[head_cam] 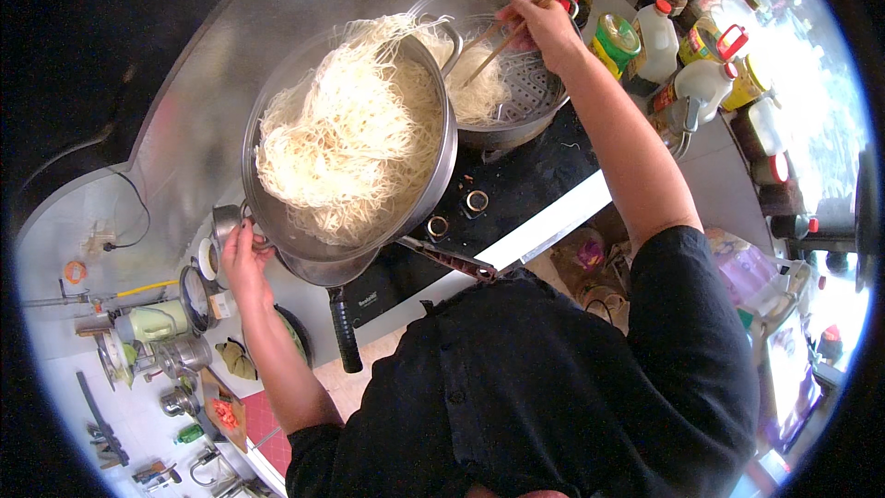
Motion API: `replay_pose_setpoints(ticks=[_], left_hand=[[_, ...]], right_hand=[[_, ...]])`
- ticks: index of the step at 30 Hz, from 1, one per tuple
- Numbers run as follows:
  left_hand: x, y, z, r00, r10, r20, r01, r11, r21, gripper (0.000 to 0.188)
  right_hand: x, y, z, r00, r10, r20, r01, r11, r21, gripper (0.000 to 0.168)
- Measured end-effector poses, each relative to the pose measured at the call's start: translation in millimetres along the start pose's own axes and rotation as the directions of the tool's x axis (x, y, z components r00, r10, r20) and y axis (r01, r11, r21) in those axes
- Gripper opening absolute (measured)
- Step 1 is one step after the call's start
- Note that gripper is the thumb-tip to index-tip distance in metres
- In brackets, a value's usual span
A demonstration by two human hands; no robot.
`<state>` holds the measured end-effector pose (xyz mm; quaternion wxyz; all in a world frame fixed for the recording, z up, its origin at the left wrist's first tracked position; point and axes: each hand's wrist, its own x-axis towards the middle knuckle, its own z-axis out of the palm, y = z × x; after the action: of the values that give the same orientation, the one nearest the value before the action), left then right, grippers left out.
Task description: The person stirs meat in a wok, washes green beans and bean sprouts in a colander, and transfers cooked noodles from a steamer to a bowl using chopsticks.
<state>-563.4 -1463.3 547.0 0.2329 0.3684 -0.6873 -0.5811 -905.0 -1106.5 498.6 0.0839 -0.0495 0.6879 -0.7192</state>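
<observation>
My left hand (245,256) grips the side handle of a large steel pot (448,152), which is tilted toward the steamer on the right. A big tangle of pale thin noodles (332,145) fills the pot. Some strands hang over its far right rim. In my right hand (536,28) is a pair of wooden chopsticks (499,48), their tips in a smaller heap of noodles (477,93) inside the steamer. The steamer's perforated metal tray (529,86) shows beside that heap. The pot's second handle (453,48) points toward the steamer.
Beneath the tilted pot is a pan with a black handle (344,332). The black gas hob (511,173) has two knobs at its front. Plastic jugs (653,41) and a green tin (614,41) crowd the right. A cutting board (221,408) with chopped red pieces lies lower left.
</observation>
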Motion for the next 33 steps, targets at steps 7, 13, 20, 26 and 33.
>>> replay_pose_setpoints(ticks=[7,13,20,26,33], left_hand=[[4,1,1,0.999,0.005,0.044,-0.003,0.999,-0.04,0.02],[1,0,2,1.0,-0.01,0.019,0.01,0.999,-0.033,0.018],[-3,2,3,0.999,0.005,0.051,-0.003,0.999,-0.043,0.018],[1,-1,0,0.997,0.037,0.075,-0.033,0.998,-0.054,0.02],[3,-2,-1,0.993,0.042,0.111,-0.035,0.997,-0.062,0.022]], right_hand=[[6,27,24,0.96,0.22,-0.172,-0.18,0.959,0.219,0.037],[10,28,-5,0.919,0.238,-0.315,-0.061,0.874,0.481,0.032],[9,-6,-44,0.944,0.109,-0.311,0.128,0.748,0.651,0.033],[-14,-96,-42,0.944,-0.187,-0.271,0.314,0.761,0.568,0.041],[-76,-172,27,0.915,-0.391,0.101,0.226,0.703,0.674,0.03]])
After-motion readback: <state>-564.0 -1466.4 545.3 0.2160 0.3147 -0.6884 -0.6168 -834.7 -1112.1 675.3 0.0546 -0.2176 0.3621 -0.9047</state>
